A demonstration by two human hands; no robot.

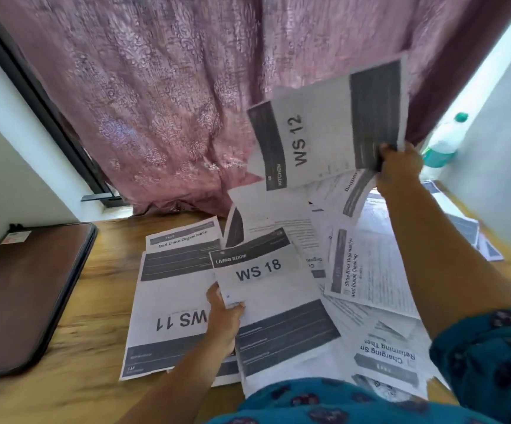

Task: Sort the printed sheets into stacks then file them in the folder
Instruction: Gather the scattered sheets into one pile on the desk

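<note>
Folder (24,298) shut beside scattered sheets (367,270), right hand (399,166) gripping sheets

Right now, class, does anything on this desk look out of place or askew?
Yes. The printed sheets lie fanned and overlapping at mixed angles, not in stacks; the WS 11 sheet is upside down beside the upright WS 18 sheet. The brown folder lies shut at left.
</note>
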